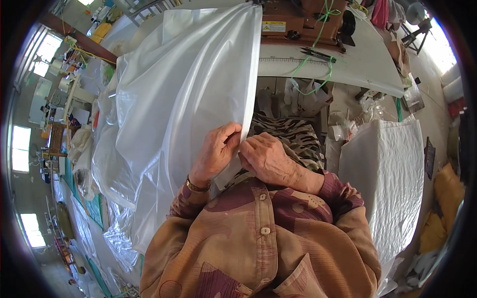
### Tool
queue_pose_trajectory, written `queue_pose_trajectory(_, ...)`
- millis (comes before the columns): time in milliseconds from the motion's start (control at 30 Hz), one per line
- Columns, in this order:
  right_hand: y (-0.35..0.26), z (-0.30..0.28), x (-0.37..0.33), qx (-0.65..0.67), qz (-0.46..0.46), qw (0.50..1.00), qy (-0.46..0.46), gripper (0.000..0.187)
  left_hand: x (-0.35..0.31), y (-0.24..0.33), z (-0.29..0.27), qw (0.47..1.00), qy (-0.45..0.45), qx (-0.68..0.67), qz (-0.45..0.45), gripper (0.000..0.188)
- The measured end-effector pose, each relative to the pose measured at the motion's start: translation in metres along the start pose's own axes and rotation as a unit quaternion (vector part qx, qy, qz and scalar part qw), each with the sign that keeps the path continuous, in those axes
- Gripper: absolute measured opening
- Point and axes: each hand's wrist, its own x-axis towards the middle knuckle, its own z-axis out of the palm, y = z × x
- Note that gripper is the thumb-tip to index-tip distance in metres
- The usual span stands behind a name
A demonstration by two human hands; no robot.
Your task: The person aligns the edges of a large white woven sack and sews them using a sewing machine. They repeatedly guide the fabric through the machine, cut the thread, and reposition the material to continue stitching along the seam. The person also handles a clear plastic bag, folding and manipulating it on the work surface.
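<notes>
A large sheet of shiny, translucent white plastic [174,94] hangs in folds from the sewing machine table toward my lap. Its right edge is a straight folded hem, running from the brown sewing machine [308,25] down to my hands. My left hand [217,151] pinches this edge between thumb and fingers. Close beside it, my right hand [266,158] is closed on the same edge, its fingertips partly hidden. At the far end the edge reaches the left side of the machine, where the needle area is cut off by the frame.
Dark thread snips [318,54] lie on the white table [367,69] near a ruler strip and a loose green cord [328,74]. A folded white sheet stack [385,179] stands at my right. Plastic sheeting [119,233] spreads over the floor at left.
</notes>
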Motion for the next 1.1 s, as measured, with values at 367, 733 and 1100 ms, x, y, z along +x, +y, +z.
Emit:
queue_pose_trajectory(367,0.062,0.023,0.013,0.232,0.101,0.953,0.165,0.02,-0.015,-0.007,-0.025,0.988,0.113,-0.054,-0.086,0.009)
queue_pose_trajectory(733,0.09,0.159,0.104,0.327,0.317,0.89,-0.01,0.022,0.017,0.072,-0.086,0.989,-0.029,0.139,-0.033,0.008)
queue_pose_trajectory(1100,0.143,0.093,0.062,0.358,0.304,0.883,0.011,0.017,-0.02,-0.031,0.013,0.982,0.159,0.025,-0.096,0.01)
